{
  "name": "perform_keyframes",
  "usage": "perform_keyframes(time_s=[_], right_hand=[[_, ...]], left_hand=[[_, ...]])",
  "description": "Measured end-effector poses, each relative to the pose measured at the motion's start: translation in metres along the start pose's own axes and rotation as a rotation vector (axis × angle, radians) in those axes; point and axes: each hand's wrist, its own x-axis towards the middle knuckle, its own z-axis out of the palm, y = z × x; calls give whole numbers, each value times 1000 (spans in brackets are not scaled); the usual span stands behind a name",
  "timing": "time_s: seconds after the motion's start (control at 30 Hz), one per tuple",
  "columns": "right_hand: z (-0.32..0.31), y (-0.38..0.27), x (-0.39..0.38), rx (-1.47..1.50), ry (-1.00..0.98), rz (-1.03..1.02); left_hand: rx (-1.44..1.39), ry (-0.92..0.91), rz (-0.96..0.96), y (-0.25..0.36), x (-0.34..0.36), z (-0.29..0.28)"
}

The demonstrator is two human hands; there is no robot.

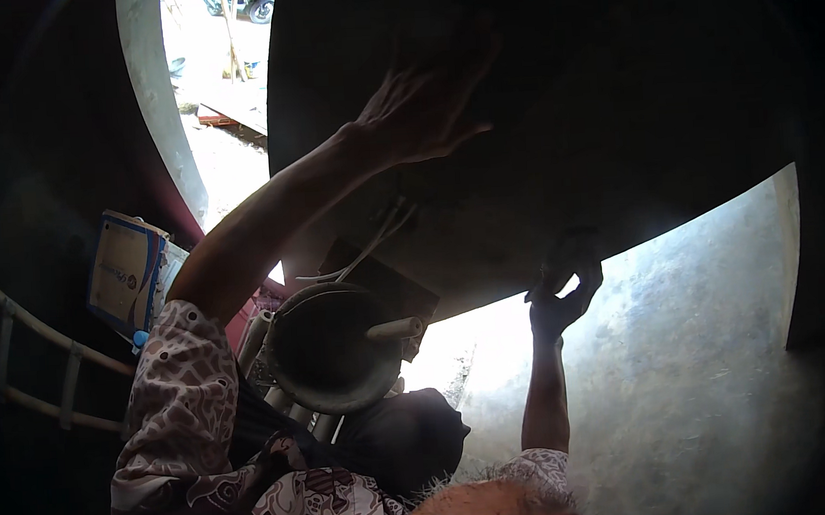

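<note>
A large dark panel (628, 97) fills the upper middle of the view; its lower edge slants against the bright floor. My left arm reaches across it, and my left hand (414, 113) lies over the dark surface with fingers stretched and thumb apart. Shadow hides the fingertips. At the panel's lower edge is my right hand (564, 301), its fingers curled round, with light showing through the gap beside the thumb. Whatever dark thing sits between those fingers is too dim to name. Below the left forearm, thin pale strands (365, 251) hang near the panel.
A round dark basin-like thing (329, 350) with a pale cylinder (396, 329) stands before my dark-clothed knee (412, 435). To the left are a brown and blue carton (119, 273) and a curved ladder-like rail (63, 350). Grey floor (661, 366) spreads right; a vehicle (255, 5) shows outside.
</note>
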Motion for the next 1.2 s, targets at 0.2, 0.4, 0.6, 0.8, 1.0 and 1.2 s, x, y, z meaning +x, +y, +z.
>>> perform_keyframes(time_s=[0.2,0.4,0.6,0.8,1.0,1.2], right_hand=[[29,-17,30,-248,32,-277],[79,-43,110,-433,-58,-599],[155,-95,181,-494,-195,-942],[182,-85,219,-501,-344,-1154],[221,-79,233,-438,-255,-1130],[174,-65,160,-475,-478,-1175]], left_hand=[[160,-143,-306,-3,10,-19],[60,-88,-888,-147,-109,-20],[-167,-266,-998,-140,-133,-13],[-277,9,-1100,-145,-144,1],[-273,188,-980,-148,-157,18],[-283,127,-1032,-134,-142,4]])
